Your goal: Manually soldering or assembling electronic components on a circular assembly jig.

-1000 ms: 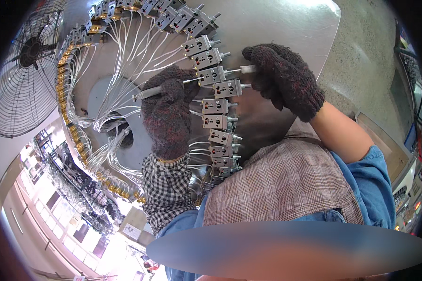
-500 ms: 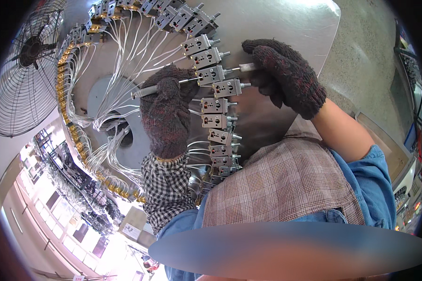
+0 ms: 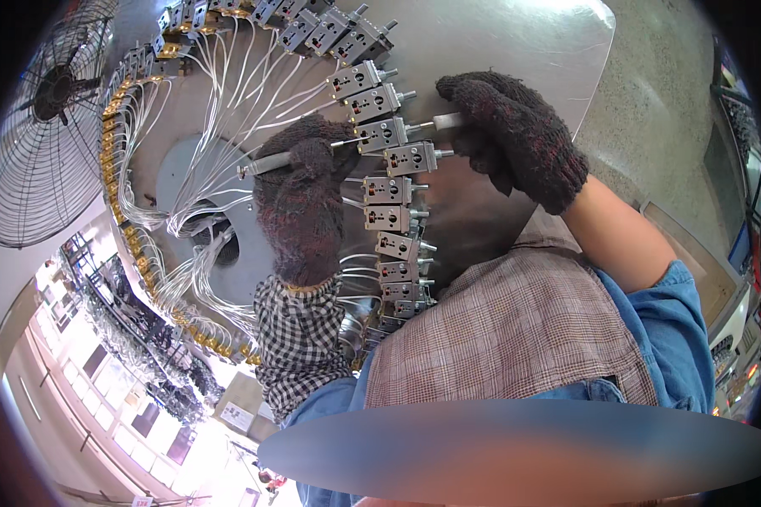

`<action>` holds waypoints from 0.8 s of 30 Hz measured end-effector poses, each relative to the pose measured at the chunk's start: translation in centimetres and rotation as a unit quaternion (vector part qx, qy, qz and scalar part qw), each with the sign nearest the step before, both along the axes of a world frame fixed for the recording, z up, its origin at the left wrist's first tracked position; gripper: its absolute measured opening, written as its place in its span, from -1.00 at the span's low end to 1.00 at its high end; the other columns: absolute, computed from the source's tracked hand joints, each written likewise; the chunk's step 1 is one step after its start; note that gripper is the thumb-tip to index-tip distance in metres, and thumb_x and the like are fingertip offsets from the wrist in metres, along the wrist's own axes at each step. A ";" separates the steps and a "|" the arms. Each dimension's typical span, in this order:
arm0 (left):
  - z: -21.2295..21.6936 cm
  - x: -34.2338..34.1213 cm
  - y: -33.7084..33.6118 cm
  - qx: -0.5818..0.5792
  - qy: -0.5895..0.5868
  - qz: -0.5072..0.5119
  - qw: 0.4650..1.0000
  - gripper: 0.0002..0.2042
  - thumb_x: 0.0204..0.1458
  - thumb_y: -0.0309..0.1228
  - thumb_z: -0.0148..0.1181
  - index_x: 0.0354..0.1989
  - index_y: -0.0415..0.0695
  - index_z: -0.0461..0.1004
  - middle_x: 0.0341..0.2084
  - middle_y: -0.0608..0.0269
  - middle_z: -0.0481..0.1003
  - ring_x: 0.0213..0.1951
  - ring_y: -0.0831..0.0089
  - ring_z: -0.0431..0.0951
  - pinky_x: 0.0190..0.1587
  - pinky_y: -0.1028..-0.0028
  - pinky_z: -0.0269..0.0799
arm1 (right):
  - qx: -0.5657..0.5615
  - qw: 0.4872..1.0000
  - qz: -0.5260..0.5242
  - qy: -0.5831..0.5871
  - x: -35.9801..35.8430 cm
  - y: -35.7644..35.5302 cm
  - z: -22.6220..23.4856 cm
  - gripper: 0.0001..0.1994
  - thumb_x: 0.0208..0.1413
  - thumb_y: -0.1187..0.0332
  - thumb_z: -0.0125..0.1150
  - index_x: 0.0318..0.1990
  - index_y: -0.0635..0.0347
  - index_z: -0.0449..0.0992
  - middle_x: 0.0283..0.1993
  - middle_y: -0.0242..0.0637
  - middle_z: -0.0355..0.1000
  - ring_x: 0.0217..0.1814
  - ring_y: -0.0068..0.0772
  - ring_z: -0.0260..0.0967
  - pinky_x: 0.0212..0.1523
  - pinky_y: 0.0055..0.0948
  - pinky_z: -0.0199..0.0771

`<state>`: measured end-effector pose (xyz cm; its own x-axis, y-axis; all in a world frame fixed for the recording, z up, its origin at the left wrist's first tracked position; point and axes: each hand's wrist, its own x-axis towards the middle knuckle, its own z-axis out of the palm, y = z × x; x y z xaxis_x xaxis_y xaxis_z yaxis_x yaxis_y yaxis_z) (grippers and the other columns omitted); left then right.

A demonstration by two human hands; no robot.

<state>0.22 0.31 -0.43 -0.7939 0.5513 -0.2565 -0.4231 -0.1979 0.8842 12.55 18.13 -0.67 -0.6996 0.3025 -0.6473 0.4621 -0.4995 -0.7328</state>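
Note:
My left hand (image 3: 300,198), in a dark knitted glove, is closed around a slim screwdriver (image 3: 266,164) with a grey handle. Its thin shaft points right, and the tip meets the left part of a small metal switch box (image 3: 384,135). On the other side, my gloved right hand (image 3: 516,139) grips a light-coloured tool handle (image 3: 448,121), mostly covered by the fingers. That tool's narrow end lines up with the stem on the box's right side, where contact is hard to make out. Similar boxes (image 3: 385,190) stand in a curved row above and below.
White wires (image 3: 220,101) run from the boxes toward the middle of a round metal plate (image 3: 203,317). Brass-coloured fittings (image 3: 112,160) line its left rim. A caged fan (image 3: 55,93) stands at the far left. The smooth metal tabletop (image 3: 499,38) extends to the right.
Both hands stay almost in place on the same box. The right-hand tool's handle has turned slightly, and the left fingers have shifted a little around the screwdriver.

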 end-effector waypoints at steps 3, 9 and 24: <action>-0.3 -0.1 -0.2 -0.014 0.038 -0.010 0.999 -0.74 0.01 -0.47 0.01 -0.13 -0.31 0.28 -0.31 -0.04 0.42 -0.27 0.20 0.50 -0.26 0.31 0.54 | -0.012 1.000 0.001 -0.012 -0.1 0.2 0.1 -0.58 0.06 0.05 -0.07 -0.05 0.15 0.32 -0.51 -0.29 0.36 -0.66 -0.63 0.23 -0.82 -0.67 0.14; 0.6 0.0 0.0 0.007 -0.006 -0.016 1.000 -0.74 0.02 -0.46 0.00 -0.13 -0.31 0.27 -0.31 -0.03 0.42 -0.27 0.20 0.50 -0.25 0.31 0.54 | -0.027 0.999 0.005 0.017 0.1 0.6 -0.1 -0.57 0.05 0.09 -0.02 -0.02 0.19 0.30 -0.49 -0.26 0.38 -0.64 -0.57 0.28 -0.81 -0.65 0.21; 0.1 -0.2 -0.3 0.005 -0.024 0.017 1.000 -0.72 0.02 -0.43 0.03 -0.13 -0.33 0.26 -0.32 -0.03 0.42 -0.30 0.20 0.51 -0.27 0.33 0.54 | -0.043 0.997 0.017 0.069 0.8 0.6 -0.9 -0.56 0.03 0.21 0.05 0.05 0.20 0.25 -0.37 -0.23 0.40 -0.45 -0.52 0.37 -0.68 -0.66 0.34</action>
<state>-0.01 0.03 -0.33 -0.7996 0.5263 -0.2892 -0.4571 -0.2211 0.8615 13.38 18.68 -1.56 -0.7928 0.2243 -0.5667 0.3779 -0.5485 -0.7459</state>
